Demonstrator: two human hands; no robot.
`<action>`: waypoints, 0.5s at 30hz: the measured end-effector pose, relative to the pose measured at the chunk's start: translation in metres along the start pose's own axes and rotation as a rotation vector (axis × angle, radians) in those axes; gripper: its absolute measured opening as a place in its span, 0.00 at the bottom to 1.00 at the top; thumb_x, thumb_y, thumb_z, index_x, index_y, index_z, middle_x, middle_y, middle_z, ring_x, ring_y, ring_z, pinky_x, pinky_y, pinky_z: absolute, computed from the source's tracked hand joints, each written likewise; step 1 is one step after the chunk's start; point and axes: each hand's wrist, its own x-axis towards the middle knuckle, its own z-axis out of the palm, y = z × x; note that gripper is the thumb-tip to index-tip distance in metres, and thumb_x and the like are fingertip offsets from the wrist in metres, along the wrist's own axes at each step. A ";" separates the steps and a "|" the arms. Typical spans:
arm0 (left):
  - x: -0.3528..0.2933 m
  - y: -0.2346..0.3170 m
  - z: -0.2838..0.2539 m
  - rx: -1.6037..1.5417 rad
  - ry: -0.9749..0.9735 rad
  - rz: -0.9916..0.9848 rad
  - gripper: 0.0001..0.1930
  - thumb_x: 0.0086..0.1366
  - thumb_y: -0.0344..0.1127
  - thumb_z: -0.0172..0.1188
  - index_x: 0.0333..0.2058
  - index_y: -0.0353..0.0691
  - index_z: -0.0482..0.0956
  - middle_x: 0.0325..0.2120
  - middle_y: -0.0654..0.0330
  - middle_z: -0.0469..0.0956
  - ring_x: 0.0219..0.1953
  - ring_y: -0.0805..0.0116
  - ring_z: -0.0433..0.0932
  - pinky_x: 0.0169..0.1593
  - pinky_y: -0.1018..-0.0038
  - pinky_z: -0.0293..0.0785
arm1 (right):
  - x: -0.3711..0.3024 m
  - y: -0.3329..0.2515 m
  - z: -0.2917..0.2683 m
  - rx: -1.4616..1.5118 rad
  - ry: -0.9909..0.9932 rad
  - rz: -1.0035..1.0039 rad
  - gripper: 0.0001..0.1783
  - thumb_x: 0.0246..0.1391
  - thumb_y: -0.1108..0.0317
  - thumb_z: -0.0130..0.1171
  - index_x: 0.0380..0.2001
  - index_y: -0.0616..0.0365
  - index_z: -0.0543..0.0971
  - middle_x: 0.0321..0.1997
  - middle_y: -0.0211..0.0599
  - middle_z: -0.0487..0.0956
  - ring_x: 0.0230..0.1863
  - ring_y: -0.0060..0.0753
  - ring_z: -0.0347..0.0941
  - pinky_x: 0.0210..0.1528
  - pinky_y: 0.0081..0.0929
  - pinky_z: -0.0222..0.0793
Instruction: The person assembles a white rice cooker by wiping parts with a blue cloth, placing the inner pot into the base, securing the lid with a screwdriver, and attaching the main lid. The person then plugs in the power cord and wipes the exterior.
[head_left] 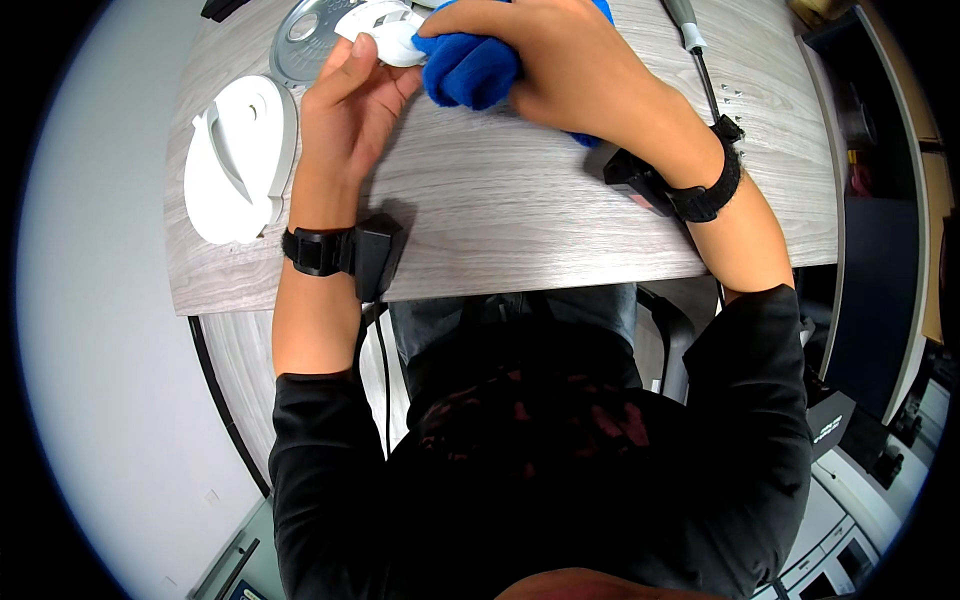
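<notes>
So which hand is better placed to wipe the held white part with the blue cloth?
The right hand, I'd judge: it holds the blue cloth at the edge of the white part, which the left hand holds.

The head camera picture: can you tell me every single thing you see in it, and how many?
Table: one, grey wood-grain, upper half
White piece: one, white, top, left of the cloth
Cloth: one, blue, top middle
Round plate: one, grey, top left, partly hidden
Rounded shell: seemingly one, white, table's left
Screwdriver: one, grey and black, table's upper right
Screw-like bits: several, silvery, beside the screwdriver
Shelf unit: one, dark blue and grey, right
Box: one, black, lower right
Wall: one, white, left
Wrist devices: two, black, one per wrist
Shirt: one, mostly black, bottom middle
Left hand: one, bare, holding the white piece
Right hand: one, bare, holding the cloth
Some edge things: too dark to tell
</notes>
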 end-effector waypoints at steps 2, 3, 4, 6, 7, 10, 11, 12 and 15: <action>0.002 0.001 0.008 -0.049 -0.011 0.041 0.37 0.71 0.53 0.57 0.70 0.37 0.58 0.66 0.50 0.67 0.65 0.55 0.70 0.65 0.61 0.72 | -0.001 0.006 0.000 -0.013 0.032 -0.010 0.22 0.40 0.79 0.66 0.43 0.55 0.82 0.39 0.46 0.72 0.43 0.53 0.71 0.45 0.41 0.68; 0.002 0.001 0.006 -0.059 -0.033 0.046 0.37 0.71 0.54 0.57 0.70 0.37 0.58 0.67 0.50 0.66 0.66 0.55 0.68 0.66 0.60 0.71 | -0.001 0.009 0.001 -0.019 0.042 -0.011 0.22 0.40 0.78 0.66 0.43 0.55 0.82 0.39 0.46 0.73 0.43 0.53 0.71 0.45 0.41 0.68; 0.003 0.001 0.001 -0.069 -0.055 0.051 0.37 0.71 0.54 0.56 0.70 0.37 0.57 0.68 0.50 0.64 0.67 0.54 0.67 0.67 0.59 0.70 | -0.001 0.012 0.003 -0.025 0.051 -0.011 0.21 0.40 0.78 0.67 0.42 0.55 0.82 0.39 0.45 0.73 0.42 0.53 0.71 0.45 0.41 0.68; 0.003 0.000 -0.001 -0.068 -0.054 0.063 0.38 0.72 0.54 0.56 0.70 0.37 0.57 0.68 0.50 0.64 0.67 0.54 0.67 0.67 0.58 0.69 | -0.002 0.013 0.006 -0.022 0.069 -0.014 0.21 0.40 0.78 0.67 0.42 0.55 0.82 0.39 0.46 0.73 0.42 0.53 0.71 0.45 0.41 0.68; 0.004 -0.001 0.001 -0.058 -0.030 0.072 0.37 0.72 0.54 0.56 0.70 0.37 0.57 0.67 0.50 0.65 0.67 0.55 0.68 0.67 0.59 0.70 | -0.003 0.012 0.007 -0.014 0.079 -0.016 0.21 0.40 0.78 0.67 0.42 0.55 0.82 0.39 0.46 0.73 0.43 0.54 0.71 0.45 0.41 0.68; 0.003 -0.003 -0.008 0.028 -0.022 0.029 0.37 0.72 0.53 0.55 0.70 0.38 0.57 0.63 0.51 0.71 0.64 0.58 0.71 0.66 0.61 0.71 | -0.001 0.007 0.007 0.003 0.075 -0.050 0.22 0.40 0.78 0.66 0.43 0.55 0.82 0.39 0.47 0.73 0.43 0.54 0.71 0.45 0.41 0.68; 0.002 -0.003 -0.011 0.065 -0.030 0.003 0.37 0.73 0.53 0.55 0.70 0.38 0.57 0.62 0.52 0.72 0.63 0.59 0.72 0.65 0.62 0.72 | -0.001 0.004 0.007 0.007 0.069 -0.066 0.22 0.40 0.78 0.66 0.44 0.55 0.82 0.39 0.47 0.72 0.43 0.54 0.71 0.45 0.41 0.68; 0.002 -0.003 -0.011 0.081 -0.021 0.000 0.36 0.73 0.53 0.55 0.70 0.38 0.57 0.60 0.52 0.74 0.62 0.60 0.74 0.64 0.63 0.74 | 0.000 0.003 0.006 -0.004 0.060 -0.066 0.22 0.40 0.78 0.65 0.44 0.55 0.82 0.39 0.48 0.72 0.43 0.54 0.71 0.45 0.41 0.67; 0.000 -0.004 -0.007 0.107 0.009 -0.011 0.33 0.74 0.53 0.53 0.69 0.39 0.59 0.57 0.52 0.77 0.59 0.63 0.76 0.60 0.67 0.78 | 0.002 -0.004 0.002 -0.023 0.025 -0.056 0.22 0.41 0.79 0.63 0.44 0.54 0.82 0.39 0.48 0.72 0.44 0.54 0.71 0.44 0.41 0.67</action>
